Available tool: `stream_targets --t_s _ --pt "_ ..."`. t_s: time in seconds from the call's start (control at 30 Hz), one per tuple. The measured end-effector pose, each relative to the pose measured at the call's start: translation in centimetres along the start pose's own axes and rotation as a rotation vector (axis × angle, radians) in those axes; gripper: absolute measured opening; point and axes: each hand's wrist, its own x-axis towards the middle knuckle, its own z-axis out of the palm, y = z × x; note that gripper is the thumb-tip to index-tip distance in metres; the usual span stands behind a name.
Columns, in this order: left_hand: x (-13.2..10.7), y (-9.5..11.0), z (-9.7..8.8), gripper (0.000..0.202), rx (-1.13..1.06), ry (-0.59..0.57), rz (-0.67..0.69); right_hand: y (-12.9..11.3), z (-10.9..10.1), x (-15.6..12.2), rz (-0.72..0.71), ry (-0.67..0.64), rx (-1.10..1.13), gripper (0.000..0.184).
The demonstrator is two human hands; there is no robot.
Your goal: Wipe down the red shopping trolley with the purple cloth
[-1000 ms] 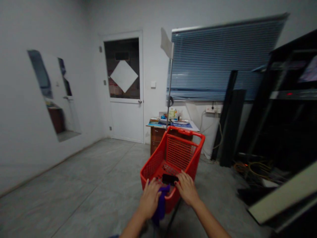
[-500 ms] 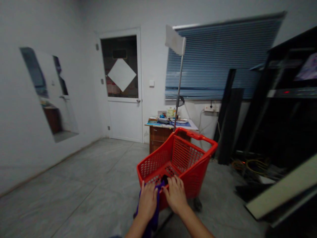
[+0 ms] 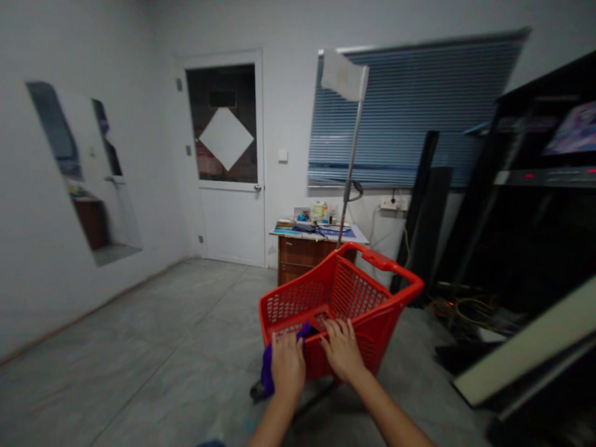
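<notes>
A red plastic shopping cart [image 3: 372, 298] stands on the grey floor in front of me, turned toward the right. A metal pole with a white flag [image 3: 343, 76] rises from its far side. My left hand [image 3: 287, 365] is closed over the near rim and presses a purple cloth [image 3: 267, 370] against it; the cloth hangs down outside. My right hand [image 3: 342, 351] lies beside it on the same rim, fingers curled over the edge.
A small wooden desk [image 3: 302, 251] with clutter stands behind the cart, under a blue window blind [image 3: 410, 112]. A white door [image 3: 228, 161] is at the back left. Black shelving and panels [image 3: 526, 205] and floor cables [image 3: 460, 307] fill the right side.
The cart has swung round to the right, its pole and flag moving right with it. Both hands stayed on the near rim and drew closer together.
</notes>
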Motion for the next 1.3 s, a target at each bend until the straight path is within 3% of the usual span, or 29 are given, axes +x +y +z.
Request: stream_targets --t_s 0.07,0.13,0.2,0.3,0.4,0.47,0.57,0.7,0.8,0.97,1.03,1.1,1.17,1.3 --pt "0.5 1.2 0.0 0.037 -0.003 -0.035 0.069 0.3 -0.6 -0.1 -0.013 -0.024 -0.005 0.048" --pt "0.8 0.7 -0.4 0.037 -0.014 -0.082 0.153 1.4 -1.3 -0.1 -0.049 -0.053 -0.011 0.048" --pt "1.1 -1.1 -1.2 0.037 -0.024 -0.127 0.195 2.9 -1.9 0.0 -0.052 -0.057 -0.034 0.052" --pt "1.0 -4.7 -2.5 0.035 -0.018 -0.162 0.156 5.0 -2.4 0.2 0.051 0.006 -0.094 0.056" --pt "0.7 -6.1 -2.8 0.033 0.017 -0.143 0.091 5.6 -2.2 0.3 0.059 0.034 -0.114 0.055" --pt "0.6 -5.0 -2.2 0.035 0.062 -0.091 0.016 5.1 -1.9 0.2 0.077 0.049 -0.125 0.056" --pt "0.9 -1.0 -0.9 0.038 0.128 -0.015 -0.078 4.1 -1.7 0.2 0.113 0.067 -0.142 0.058" --pt "2.3 3.7 -0.3 0.033 0.100 -0.068 0.040 4.0 -1.9 -0.1 0.110 0.051 -0.162 0.058" --pt "3.1 3.5 -1.1 0.031 0.059 -0.166 0.114 4.6 -2.1 -0.3 0.071 0.033 -0.160 0.056" --pt "2.3 -2.0 -2.7 0.036 0.101 -0.186 0.045 4.7 -2.0 -0.4 0.075 0.029 -0.139 0.057" --pt "1.7 -2.9 -2.8 0.038 0.144 -0.161 -0.037 4.4 -1.8 -0.2 0.091 0.037 -0.136 0.058" --pt "1.5 -2.1 -2.7 0.040 0.181 -0.131 -0.111 4.1 -1.6 0.1 0.108 0.035 -0.131 0.059" --pt "1.8 0.2 -2.1 0.040 0.194 -0.107 -0.129 3.8 -1.7 0.3 0.123 0.029 -0.126 0.060" --pt "3.2 5.3 -0.7 0.035 0.142 -0.137 0.000 3.8 -2.2 0.4 0.128 0.013 -0.117 0.061"
